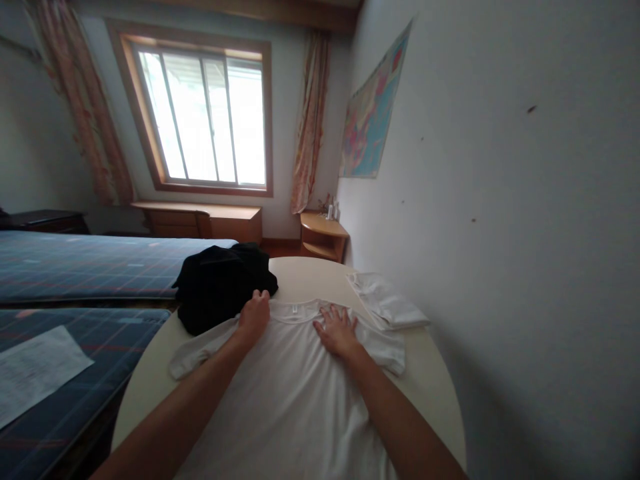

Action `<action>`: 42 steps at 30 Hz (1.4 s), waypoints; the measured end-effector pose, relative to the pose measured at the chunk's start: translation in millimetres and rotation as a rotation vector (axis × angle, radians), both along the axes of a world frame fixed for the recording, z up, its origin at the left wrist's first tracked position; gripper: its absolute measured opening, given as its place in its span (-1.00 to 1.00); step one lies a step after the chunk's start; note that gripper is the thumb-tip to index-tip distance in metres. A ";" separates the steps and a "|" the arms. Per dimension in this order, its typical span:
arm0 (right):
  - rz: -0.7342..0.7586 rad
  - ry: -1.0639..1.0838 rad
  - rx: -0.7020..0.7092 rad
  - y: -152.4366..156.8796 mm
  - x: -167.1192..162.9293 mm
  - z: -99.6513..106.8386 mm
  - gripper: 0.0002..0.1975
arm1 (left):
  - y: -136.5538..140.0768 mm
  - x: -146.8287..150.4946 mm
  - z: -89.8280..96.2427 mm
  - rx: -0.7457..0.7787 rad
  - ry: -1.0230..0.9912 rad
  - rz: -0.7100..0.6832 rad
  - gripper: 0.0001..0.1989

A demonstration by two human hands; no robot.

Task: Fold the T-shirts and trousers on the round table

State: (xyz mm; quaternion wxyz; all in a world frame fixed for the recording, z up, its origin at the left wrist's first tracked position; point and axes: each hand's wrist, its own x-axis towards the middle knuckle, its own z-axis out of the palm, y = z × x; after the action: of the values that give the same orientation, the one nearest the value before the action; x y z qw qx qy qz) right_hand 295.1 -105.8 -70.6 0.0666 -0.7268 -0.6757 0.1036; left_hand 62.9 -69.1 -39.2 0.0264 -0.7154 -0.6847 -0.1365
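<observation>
A white T-shirt lies spread over the round cream table, its collar at the far side and a sleeve out to each side. My left hand is closed on the shirt near the left of the collar, at the shoulder. On the other shoulder, just right of the collar, my right hand rests flat with its fingers spread. A heap of black cloth sits beyond my left hand, against the shirt's left sleeve. To the right lies a folded white garment, close to the right sleeve.
The white wall runs close along the table's right side. Two mattresses with plaid covers stand to the left, a sheet of paper on the nearer one. Farther back are a wooden desk, a corner shelf and a window.
</observation>
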 end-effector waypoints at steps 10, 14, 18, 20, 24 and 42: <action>-0.084 -0.115 0.024 -8.9 0.9 -1.0 -0.27 | -21.1 17.5 -43.2 0.089 -0.027 -0.152 -0.57; 0.123 -0.012 -0.006 -2.2 0.3 0.8 -0.33 | -25.5 16.3 -47.2 0.059 0.003 -0.172 -0.50; 0.206 0.070 -0.033 2.0 7.6 4.1 -0.33 | -26.2 9.1 -52.5 -0.036 0.026 -0.106 -0.45; 0.266 0.105 0.005 0.9 16.8 6.6 -0.39 | -25.0 1.2 -55.0 -0.041 0.030 -0.097 -0.46; 0.278 0.146 0.154 -6.6 42.6 13.6 -0.58 | -25.3 -9.2 -50.8 -0.021 0.040 -0.054 -0.52; -0.131 -0.030 0.364 -27.9 80.9 19.9 -0.70 | -47.9 56.1 -50.1 -0.070 -0.038 -0.365 -0.42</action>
State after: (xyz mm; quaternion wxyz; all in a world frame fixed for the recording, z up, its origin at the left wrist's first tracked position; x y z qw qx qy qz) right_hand 376.0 -133.7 -50.7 0.1933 -0.7465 -0.6356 -0.0356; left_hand 119.0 -117.0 -89.3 -0.0368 -0.8256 -0.5481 -0.1287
